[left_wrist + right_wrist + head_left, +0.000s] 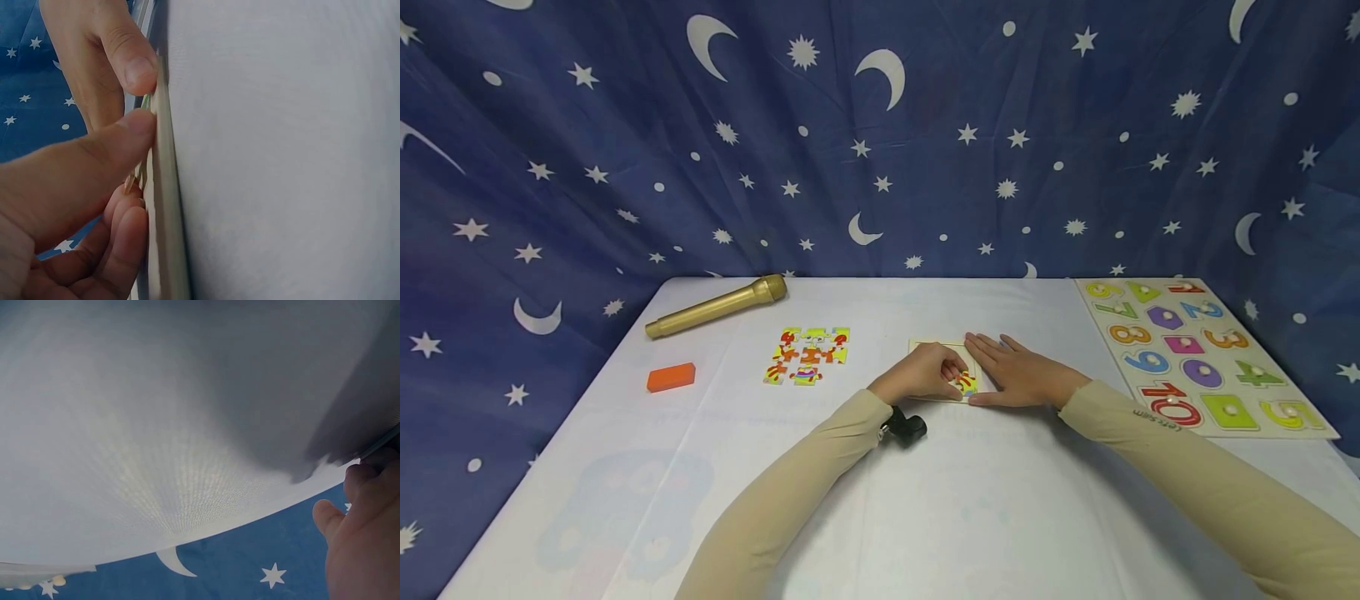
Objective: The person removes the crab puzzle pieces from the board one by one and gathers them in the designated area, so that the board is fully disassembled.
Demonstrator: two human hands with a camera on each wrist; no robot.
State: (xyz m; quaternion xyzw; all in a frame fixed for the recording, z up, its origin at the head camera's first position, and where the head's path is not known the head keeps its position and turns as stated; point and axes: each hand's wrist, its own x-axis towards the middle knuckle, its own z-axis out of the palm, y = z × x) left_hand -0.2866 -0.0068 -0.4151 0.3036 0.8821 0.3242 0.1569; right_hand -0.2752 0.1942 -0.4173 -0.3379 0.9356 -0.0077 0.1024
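Observation:
A small puzzle frame point(917, 343) lies on the white table, with a yellow, red and blue puzzle piece point(966, 384) at its near right corner. My left hand point(927, 372) leans over the frame, thumb and fingers curled at this piece; its fingertips partly hide the grip. In the left wrist view the left thumb point(134, 128) is against the frame's pale edge point(164, 187). With fingers extended, my right hand point(1018, 372) rests on the right side of the frame. To the left, several colourful puzzle pieces point(811, 356) lie in loose rows.
A gold microphone point(718, 308) lies at the back left, with an orange block point(671, 377) nearer the front. On the right is a number and shape board point(1206, 358) with pegged pieces. A blue curtain point(880, 150) with moons and stars hangs behind the table.

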